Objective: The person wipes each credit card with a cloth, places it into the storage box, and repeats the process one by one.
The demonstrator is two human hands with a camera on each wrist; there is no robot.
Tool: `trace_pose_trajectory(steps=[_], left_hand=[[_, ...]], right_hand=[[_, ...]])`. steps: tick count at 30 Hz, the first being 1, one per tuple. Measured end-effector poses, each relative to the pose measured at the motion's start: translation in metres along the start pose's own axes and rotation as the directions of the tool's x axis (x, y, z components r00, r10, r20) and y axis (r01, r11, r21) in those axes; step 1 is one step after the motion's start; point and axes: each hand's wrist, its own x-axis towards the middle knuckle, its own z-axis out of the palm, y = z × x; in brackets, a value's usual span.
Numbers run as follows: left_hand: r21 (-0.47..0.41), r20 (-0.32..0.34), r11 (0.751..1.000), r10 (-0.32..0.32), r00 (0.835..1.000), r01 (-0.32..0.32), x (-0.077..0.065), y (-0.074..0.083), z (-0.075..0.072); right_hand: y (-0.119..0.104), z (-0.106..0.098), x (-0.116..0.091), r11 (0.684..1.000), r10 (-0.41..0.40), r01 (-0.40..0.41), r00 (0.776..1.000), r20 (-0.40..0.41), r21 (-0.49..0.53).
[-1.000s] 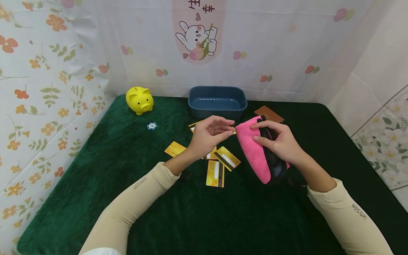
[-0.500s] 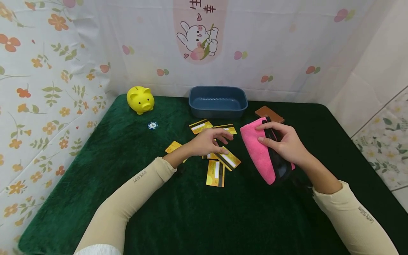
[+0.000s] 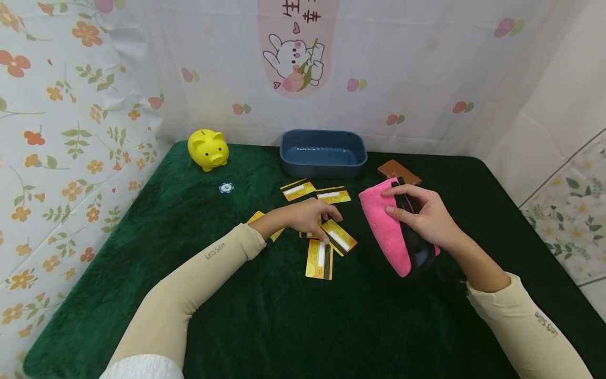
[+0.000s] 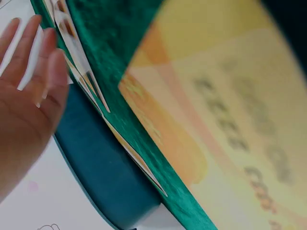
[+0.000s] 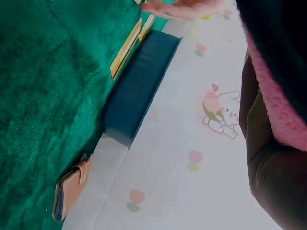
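Several gold bank cards lie loosely together on the green cloth. Over them reaches my left hand (image 3: 303, 215), its fingers loosely bent, fingertips right at the edge of a tilted card (image 3: 343, 239). Another card (image 3: 320, 266) lies just in front of it, and one (image 3: 259, 217) is partly hidden under the wrist. In the left wrist view those fingers look spread, with a blurred card (image 4: 192, 96) large in the foreground. My right hand (image 3: 428, 218) grips a pink fuzzy pouch (image 3: 382, 226) with black trim, thumb on the near side. The pouch leans over the cloth, right of the cards.
A blue basin (image 3: 324, 171) stands at the back edge, with two more cards (image 3: 298, 190) before it. To its right lies a brown wallet (image 3: 399, 172). At the back left are a yellow piggy bank (image 3: 208, 150) and a poker chip (image 3: 226, 188).
My left hand has moved from beside the pouch down and left to the cards. The right hand has shifted slightly right with the pouch.
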Motion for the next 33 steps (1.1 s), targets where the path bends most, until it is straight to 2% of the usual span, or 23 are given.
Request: trace_pose_trajectory(steps=[10, 18, 21, 25, 28, 33], left_hand=[[0.055, 0.049, 0.997, -0.057, 0.997, 0.054, 0.004, 0.0012, -0.0001], [0.132, 0.048, 0.988, -0.089, 0.995, 0.082, 0.006, 0.0047, 0.0008], [0.177, 0.034, 0.982, -0.068, 0.997, 0.061, 0.0058, 0.0046, 0.0014], [0.193, 0.022, 0.981, -0.007, 1.0, 0.003, 0.0041, 0.0041, 0.0041], [0.182, 0.019, 0.983, 0.023, 1.0, -0.026, 0.0035, 0.0047, 0.0061], [0.126, 0.014, 0.992, 0.02, 1.0, -0.021, 0.001, 0.0072, 0.0068]], right_hand=[[0.0026, -0.0009, -0.0003, 1.0, -0.006, 0.006, 1.0, 0.005, 0.013], [0.0038, -0.0005, 0.0006, 1.0, -0.011, 0.011, 1.0, 0.007, 0.005], [0.006, -0.0003, 0.0011, 1.0, -0.01, 0.01, 1.0, 0.01, 0.01], [0.0075, 0.0008, 0.0009, 1.0, -0.009, 0.009, 1.0, 0.013, 0.013], [0.0068, 0.0014, 0.0002, 1.0, -0.015, 0.015, 1.0, 0.009, 0.011], [0.0067, 0.0019, 0.0004, 1.0, -0.025, 0.024, 1.0, 0.009, 0.017]])
